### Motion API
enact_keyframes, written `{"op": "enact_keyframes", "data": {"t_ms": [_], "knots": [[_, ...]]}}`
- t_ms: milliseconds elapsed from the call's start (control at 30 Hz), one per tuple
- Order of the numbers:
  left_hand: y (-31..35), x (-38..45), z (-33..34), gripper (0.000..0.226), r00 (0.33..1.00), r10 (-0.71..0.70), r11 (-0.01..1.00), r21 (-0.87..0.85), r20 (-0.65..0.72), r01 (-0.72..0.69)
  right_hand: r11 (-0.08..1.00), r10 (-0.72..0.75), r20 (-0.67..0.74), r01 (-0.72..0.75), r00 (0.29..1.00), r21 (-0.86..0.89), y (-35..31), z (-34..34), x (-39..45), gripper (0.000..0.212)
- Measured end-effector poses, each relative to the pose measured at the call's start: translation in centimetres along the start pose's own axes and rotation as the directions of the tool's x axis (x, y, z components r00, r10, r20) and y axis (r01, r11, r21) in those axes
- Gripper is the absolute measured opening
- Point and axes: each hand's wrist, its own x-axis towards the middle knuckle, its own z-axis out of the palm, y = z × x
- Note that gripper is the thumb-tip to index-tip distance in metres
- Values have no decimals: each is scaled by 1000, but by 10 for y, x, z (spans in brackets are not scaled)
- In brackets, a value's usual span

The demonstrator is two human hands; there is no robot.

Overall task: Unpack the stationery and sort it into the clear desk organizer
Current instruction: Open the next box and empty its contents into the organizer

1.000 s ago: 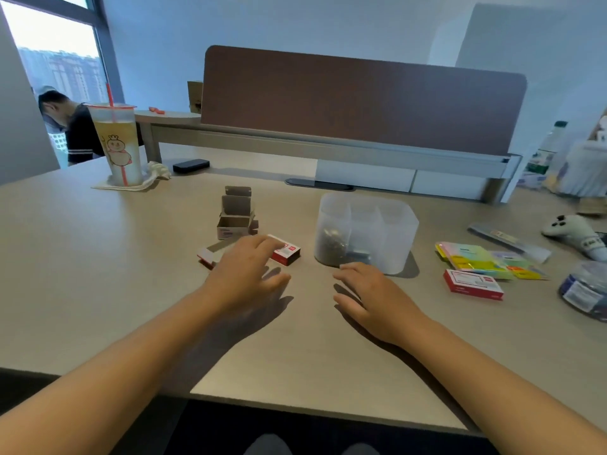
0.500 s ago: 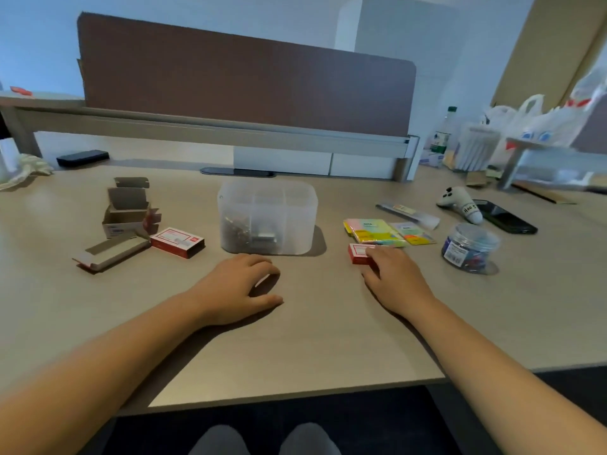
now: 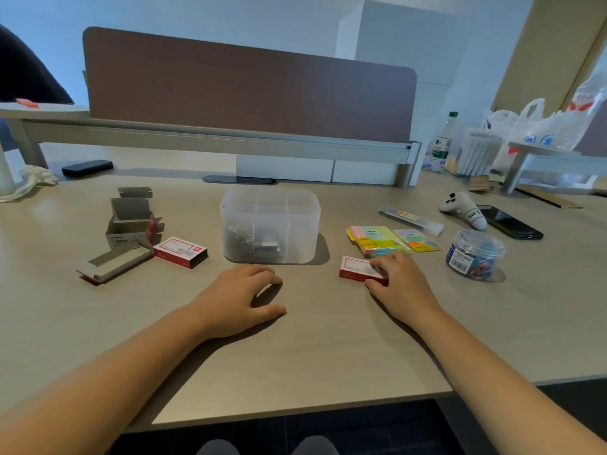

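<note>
On the surface point(image 3: 328, 349), seen from the head camera, the clear organizer point(image 3: 271, 224) stands at centre, its front-left compartment holding small metal items. Right hand point(image 3: 399, 284): fingers curled over the right end of a small red-and-white box point(image 3: 356, 269), thumb at its near edge, gripping it where it lies just right of the organizer. Left hand point(image 3: 241, 297): rests on the surface just in front of the organizer, fingers loosely curled, holding nothing. Behind the right hand lie packs of coloured sticky notes point(image 3: 377, 239) and coloured page flags point(image 3: 417, 239); a clear jar of pins point(image 3: 476, 254) stands to their right, and a long narrow clear packet point(image 3: 410, 219) lies behind them. Left of the organizer: a second red-and-white box point(image 3: 180, 251), an opened flat carton point(image 3: 113, 262), and an opened upright carton point(image 3: 131, 221). Far right: a white controller point(image 3: 463, 208) beside a dark phone point(image 3: 509, 221).
</note>
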Motion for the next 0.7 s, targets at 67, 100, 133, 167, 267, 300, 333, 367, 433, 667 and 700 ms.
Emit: {"op": "enact_keyframes", "data": {"t_ms": [67,100,133,167,267,300,333,367,433,667,700], "knots": [[0,1,1,89,1000,5,1000,-4,3,-4,997,12,-5,-12,1000,71,0,-1,-1,52],[0,1,1,81,1000,9,1000,-7,3,-9,996,18,3,-18,1000,85,-1,-1,0,54],[0,1,1,75,1000,5,1000,-12,9,-5,996,14,16,-16,1000,92,-1,-1,0,55],[0,1,0,73,1000,-1,1000,-23,14,1,994,1,28,-4,1000,106,-1,-1,0,52],[0,1,0,77,1000,-20,998,-56,21,21,979,-45,26,39,999,199,-4,0,-2,43],[0,2,0,69,1000,-30,996,-85,9,30,969,-65,24,57,998,242,-6,0,-4,43],[0,2,0,63,999,-48,991,-123,-9,46,954,-94,25,83,995,289,-9,0,-5,44],[0,3,0,62,997,-67,983,-173,-31,60,935,-129,31,111,991,336,-14,0,-7,44],[2,3,-1,66,992,-108,952,-294,-61,86,899,-203,51,165,978,406,-25,1,-11,43],[13,1,-3,51,991,-89,902,-430,-105,36,772,-314,-9,261,949,579,-64,12,-17,39],[12,1,-4,46,986,-105,883,-468,-129,33,755,-295,-40,258,955,603,-66,14,-16,39]]}}
